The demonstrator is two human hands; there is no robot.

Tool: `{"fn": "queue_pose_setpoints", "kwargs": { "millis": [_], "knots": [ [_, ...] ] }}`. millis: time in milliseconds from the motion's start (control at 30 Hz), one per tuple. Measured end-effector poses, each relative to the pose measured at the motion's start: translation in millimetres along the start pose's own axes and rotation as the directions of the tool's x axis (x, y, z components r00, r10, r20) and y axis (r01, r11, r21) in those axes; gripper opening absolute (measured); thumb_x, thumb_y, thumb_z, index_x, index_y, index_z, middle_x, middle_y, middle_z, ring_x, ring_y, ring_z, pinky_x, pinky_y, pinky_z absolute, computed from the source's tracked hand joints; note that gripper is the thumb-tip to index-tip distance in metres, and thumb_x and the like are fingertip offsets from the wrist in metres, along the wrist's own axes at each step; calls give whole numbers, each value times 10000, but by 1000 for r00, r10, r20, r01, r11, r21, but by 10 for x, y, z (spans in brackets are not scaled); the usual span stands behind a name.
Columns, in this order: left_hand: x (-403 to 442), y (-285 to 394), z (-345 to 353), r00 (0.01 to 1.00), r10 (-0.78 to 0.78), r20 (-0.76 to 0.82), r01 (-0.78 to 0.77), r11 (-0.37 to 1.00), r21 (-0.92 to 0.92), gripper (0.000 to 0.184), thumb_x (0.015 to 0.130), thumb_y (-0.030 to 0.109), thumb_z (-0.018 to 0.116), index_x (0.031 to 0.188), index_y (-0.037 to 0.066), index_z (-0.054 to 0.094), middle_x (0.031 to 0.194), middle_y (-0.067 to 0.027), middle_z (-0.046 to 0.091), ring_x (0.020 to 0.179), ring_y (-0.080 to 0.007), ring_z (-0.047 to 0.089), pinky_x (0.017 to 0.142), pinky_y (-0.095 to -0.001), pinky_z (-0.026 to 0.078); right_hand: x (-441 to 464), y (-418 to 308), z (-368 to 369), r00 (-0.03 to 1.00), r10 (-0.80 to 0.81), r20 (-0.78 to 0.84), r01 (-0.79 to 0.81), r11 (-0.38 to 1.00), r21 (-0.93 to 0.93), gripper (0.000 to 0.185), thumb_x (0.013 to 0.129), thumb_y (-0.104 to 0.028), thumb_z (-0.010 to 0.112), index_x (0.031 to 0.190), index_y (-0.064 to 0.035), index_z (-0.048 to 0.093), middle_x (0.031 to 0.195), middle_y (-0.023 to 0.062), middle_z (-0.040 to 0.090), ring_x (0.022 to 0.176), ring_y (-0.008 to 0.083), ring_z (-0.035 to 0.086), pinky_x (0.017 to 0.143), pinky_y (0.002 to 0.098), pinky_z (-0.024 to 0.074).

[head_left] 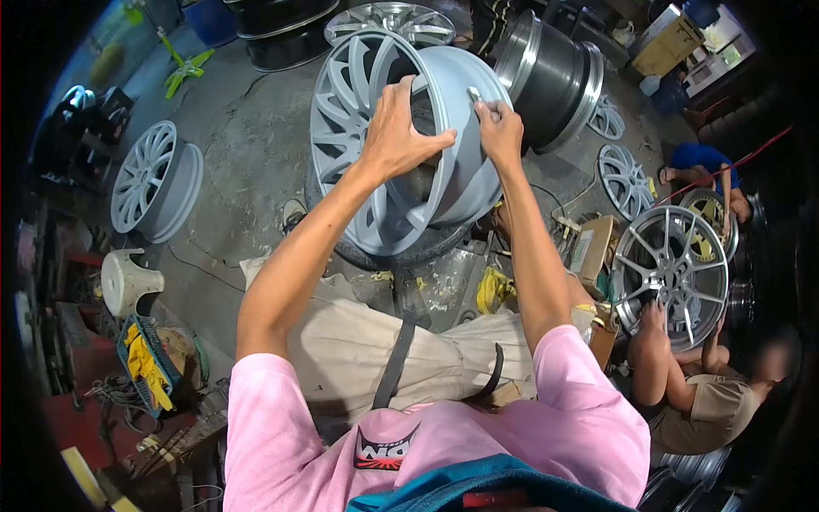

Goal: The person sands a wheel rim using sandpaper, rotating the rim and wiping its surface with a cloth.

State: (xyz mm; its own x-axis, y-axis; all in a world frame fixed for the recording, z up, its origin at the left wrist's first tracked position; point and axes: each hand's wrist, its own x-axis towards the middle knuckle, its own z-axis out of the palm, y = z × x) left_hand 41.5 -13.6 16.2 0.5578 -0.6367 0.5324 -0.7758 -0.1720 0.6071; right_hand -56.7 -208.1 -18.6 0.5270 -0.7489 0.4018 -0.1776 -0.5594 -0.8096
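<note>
A grey multi-spoke car wheel rim stands on edge in front of me, its spoked face turned to the left. It rests on a dark tire lying flat on the floor. My left hand is at the near lip of the rim, thumb and fingers spread wide; whether it presses on the lip I cannot tell. On the barrel side, my right hand pinches a small pale piece near the back lip. Its exact kind is too small to make out.
Another grey rim stands at left, near a white stool. A dark-barrelled wheel is close on the right. At right, a person handles a silver wheel; another in blue crouches behind. Cables cross the floor.
</note>
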Motion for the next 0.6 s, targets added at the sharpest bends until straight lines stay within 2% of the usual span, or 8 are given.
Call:
{"fn": "queue_pose_setpoints", "kwargs": {
  "millis": [100,167,233,333,567,600],
  "knots": [
    [37,24,30,1000,-3,3,3,1000,-7,1061,706,470,856,1478,-60,357,1308,-286,507,1220,-462,533,1045,-522,468,137,7,-4,1000,-1,-11,1,999,-32,306,938,-263,727,979,40,736,824,213,742,779,282,739,768,366,548],
    [17,26,28,1000,11,-2,-11,1000,-9,1062,704,469,858,1476,-62,358,1310,-290,506,1220,-465,532,1044,-520,469,175,102,61,997,-57,-47,55,997,-52,311,932,-269,737,981,37,741,818,209,740,748,282,724,749,365,544],
    [23,-4,-26,1000,3,-16,-3,1000,-1,1062,702,469,859,1474,-64,359,1312,-294,505,1220,-468,531,1044,-519,470,143,18,42,998,-63,3,63,996,-70,314,927,-273,743,983,36,746,813,206,737,727,269,712,733,364,540],
    [0,10,9,1000,2,0,-2,1000,-15,1063,703,467,862,1473,-66,358,1332,-301,497,1227,-471,531,1042,-520,472,157,43,74,999,-31,-36,31,999,7,304,925,-266,747,974,35,749,782,195,728,713,238,700,719,368,534],
    [-46,-36,19,999,39,-29,-39,999,4,1090,718,466,856,1494,-91,332,1354,-307,486,1247,-471,518,1065,-513,455,37,-136,3,1000,15,9,-14,999,-52,297,929,-253,740,962,42,747,785,206,726,715,256,696,717,378,530],
    [-40,-35,23,999,28,-17,-28,1000,-12,1093,718,465,856,1497,-94,329,1360,-309,482,1251,-471,516,1070,-512,451,127,21,99,992,-106,-62,104,994,-35,296,926,-257,744,960,38,749,756,187,716,694,239,679,698,377,520]
  ]
}}
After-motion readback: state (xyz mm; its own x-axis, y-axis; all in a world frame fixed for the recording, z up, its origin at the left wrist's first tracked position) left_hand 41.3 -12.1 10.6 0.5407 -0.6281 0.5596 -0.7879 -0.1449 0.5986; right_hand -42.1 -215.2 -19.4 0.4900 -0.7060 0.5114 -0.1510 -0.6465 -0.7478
